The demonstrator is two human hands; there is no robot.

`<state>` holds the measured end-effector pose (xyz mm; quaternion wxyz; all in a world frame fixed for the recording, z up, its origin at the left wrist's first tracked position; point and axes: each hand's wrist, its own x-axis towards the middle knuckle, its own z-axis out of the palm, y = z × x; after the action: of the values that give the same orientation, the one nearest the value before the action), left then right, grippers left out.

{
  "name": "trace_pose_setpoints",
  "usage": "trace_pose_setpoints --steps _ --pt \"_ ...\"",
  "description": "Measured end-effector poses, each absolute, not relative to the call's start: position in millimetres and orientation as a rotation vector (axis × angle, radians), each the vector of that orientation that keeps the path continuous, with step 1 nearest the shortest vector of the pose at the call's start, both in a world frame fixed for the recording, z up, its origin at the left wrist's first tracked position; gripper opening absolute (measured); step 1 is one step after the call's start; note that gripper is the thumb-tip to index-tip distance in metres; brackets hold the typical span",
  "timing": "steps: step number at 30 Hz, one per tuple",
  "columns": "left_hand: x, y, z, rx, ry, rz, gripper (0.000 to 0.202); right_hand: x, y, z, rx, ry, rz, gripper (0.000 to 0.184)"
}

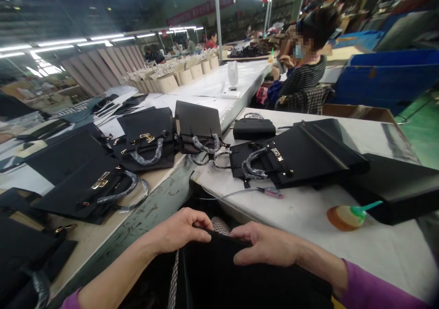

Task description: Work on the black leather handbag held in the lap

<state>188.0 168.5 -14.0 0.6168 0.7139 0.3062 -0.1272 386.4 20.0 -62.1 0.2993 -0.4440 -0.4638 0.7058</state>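
Note:
A black piece of bag material (219, 277) lies across my lap, its far edge raised between my hands. My left hand (185, 229) pinches that edge, thumb on the near side and fingers bent over the far side. Just to the right, my right hand (262, 244) grips the same edge with its thumb on the near face; its fingertips are partly hidden behind the edge. Whether the piece is a whole handbag or one panel, I cannot tell. A strip of checked cloth (174, 277) shows below my left hand.
Black handbags with wrapped handles lie on the left table (132, 217), among them one handbag (147, 135). On the right table (240, 208) are a large black handbag (308, 149), a glue bottle (346, 217) with a green nozzle and a pink-ended tool (272, 193). A seated person (305, 71) works beyond.

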Motion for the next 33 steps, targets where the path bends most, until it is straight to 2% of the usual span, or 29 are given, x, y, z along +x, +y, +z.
trace_pose_setpoints --steps 5,8,10,13,18,27,33 --pt "172 173 -9 1.575 0.715 -0.362 0.021 387 26 -57 -1.144 -1.348 1.950 0.027" --pt "159 170 -12 1.569 0.762 -0.337 0.020 387 24 -41 -1.293 -1.566 1.886 0.021" --pt "151 167 -14 1.590 0.790 -0.307 0.019 380 19 -28 -1.556 -1.839 1.629 0.014" --pt "144 162 -15 1.616 0.807 -0.270 0.019 359 7 -17 -1.962 -2.083 1.099 0.016" --pt "142 155 -10 1.614 0.770 -0.236 0.017 323 -4 -31 -1.970 -1.865 0.785 0.019" --pt "131 154 -14 1.603 0.766 -0.144 0.017 312 11 -44 -1.935 -1.634 0.815 0.032" --pt "121 152 -9 1.742 0.858 -0.115 0.019 308 15 -48 -1.984 -1.566 0.863 0.034"
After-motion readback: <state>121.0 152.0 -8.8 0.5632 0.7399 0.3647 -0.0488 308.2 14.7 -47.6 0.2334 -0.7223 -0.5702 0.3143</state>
